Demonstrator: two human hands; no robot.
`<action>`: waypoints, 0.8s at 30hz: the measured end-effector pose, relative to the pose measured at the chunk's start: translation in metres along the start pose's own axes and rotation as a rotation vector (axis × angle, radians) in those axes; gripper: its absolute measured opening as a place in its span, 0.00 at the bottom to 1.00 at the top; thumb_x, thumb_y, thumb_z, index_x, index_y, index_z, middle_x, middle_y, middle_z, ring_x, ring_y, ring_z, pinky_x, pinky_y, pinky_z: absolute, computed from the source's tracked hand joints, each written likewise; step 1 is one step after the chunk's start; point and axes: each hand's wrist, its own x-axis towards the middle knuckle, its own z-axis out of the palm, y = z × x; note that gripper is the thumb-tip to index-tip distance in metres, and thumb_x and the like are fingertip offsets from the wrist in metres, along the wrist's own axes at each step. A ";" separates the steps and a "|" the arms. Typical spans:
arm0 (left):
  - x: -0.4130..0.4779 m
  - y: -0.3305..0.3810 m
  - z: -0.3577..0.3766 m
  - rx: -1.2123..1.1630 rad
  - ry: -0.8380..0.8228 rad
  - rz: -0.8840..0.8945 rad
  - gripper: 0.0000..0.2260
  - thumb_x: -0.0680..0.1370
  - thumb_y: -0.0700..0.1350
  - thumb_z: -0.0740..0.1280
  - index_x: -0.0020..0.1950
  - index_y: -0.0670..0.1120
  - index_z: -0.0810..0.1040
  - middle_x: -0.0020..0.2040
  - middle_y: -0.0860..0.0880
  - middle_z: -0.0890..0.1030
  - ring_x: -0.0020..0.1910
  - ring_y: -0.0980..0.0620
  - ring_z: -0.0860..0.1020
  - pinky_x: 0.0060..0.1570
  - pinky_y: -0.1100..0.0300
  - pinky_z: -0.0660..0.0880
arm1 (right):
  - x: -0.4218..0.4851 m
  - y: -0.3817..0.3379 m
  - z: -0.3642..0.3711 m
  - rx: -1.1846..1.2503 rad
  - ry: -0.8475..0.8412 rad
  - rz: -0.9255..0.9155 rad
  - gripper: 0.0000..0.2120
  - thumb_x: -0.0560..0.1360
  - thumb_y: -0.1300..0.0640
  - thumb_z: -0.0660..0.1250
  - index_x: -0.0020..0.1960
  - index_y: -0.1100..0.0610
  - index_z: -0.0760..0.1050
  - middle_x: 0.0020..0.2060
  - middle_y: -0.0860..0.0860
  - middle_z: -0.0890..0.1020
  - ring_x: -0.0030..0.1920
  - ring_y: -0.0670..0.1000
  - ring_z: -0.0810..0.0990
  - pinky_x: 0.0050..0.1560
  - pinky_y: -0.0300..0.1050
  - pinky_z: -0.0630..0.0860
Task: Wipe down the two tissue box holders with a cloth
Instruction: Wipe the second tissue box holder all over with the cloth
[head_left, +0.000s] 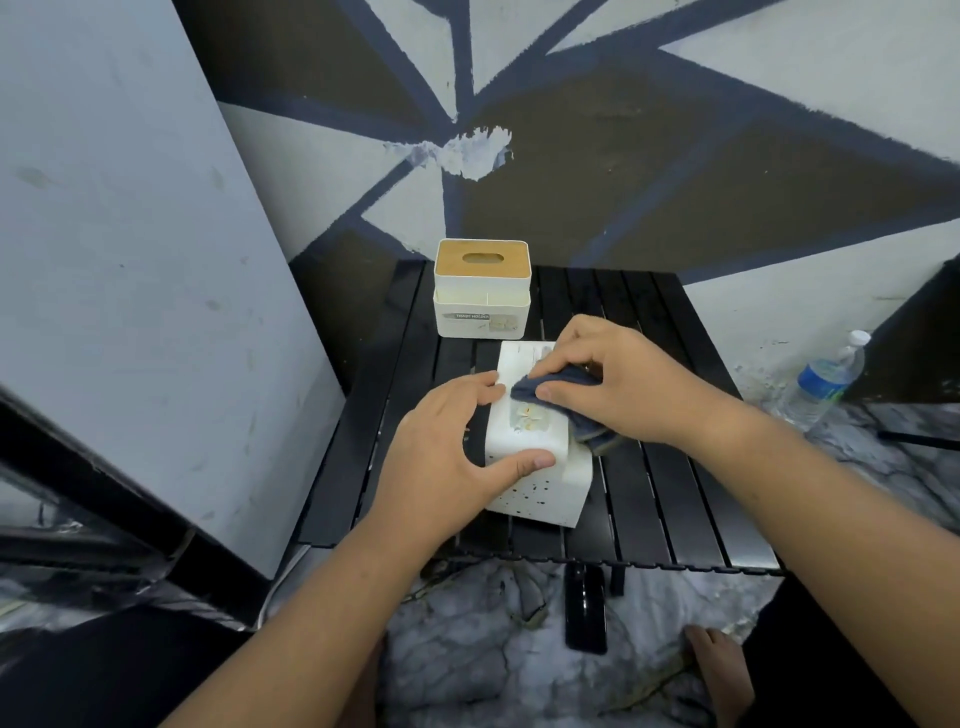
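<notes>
A white tissue box holder (524, 441) lies tipped on its side in the middle of the black slatted table (675, 499). My left hand (457, 447) grips its left side, thumb across the near edge. My right hand (613, 379) presses a dark blue cloth (550, 387) onto the holder's upward face; part of the cloth hangs off the right side. A second white tissue box holder (482, 291) with a wooden slotted lid stands upright at the table's far left edge, untouched.
A plastic water bottle (826, 382) stands on the floor to the right of the table. A black phone (586, 608) lies on the marbled floor by the table's near edge. A large grey panel (130, 260) leans at the left. A painted wall rises behind.
</notes>
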 end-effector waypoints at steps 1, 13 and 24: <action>0.001 -0.002 0.000 -0.001 0.003 0.019 0.36 0.69 0.76 0.75 0.69 0.56 0.79 0.73 0.66 0.76 0.73 0.67 0.71 0.71 0.70 0.65 | -0.006 -0.001 0.000 0.039 -0.030 -0.009 0.06 0.80 0.53 0.76 0.55 0.44 0.88 0.49 0.42 0.77 0.48 0.43 0.81 0.41 0.37 0.81; 0.009 -0.009 0.006 0.119 0.052 0.107 0.37 0.68 0.80 0.69 0.64 0.54 0.81 0.70 0.61 0.80 0.69 0.62 0.77 0.78 0.41 0.66 | 0.045 0.004 -0.004 -0.123 0.077 0.035 0.07 0.82 0.54 0.74 0.57 0.47 0.88 0.51 0.44 0.75 0.46 0.44 0.81 0.45 0.38 0.82; 0.011 -0.007 0.008 0.136 0.060 0.109 0.38 0.68 0.81 0.70 0.63 0.52 0.81 0.65 0.61 0.81 0.68 0.62 0.77 0.78 0.41 0.66 | 0.071 0.004 0.002 -0.200 0.078 -0.001 0.09 0.82 0.54 0.73 0.61 0.48 0.87 0.47 0.35 0.71 0.54 0.41 0.74 0.54 0.34 0.68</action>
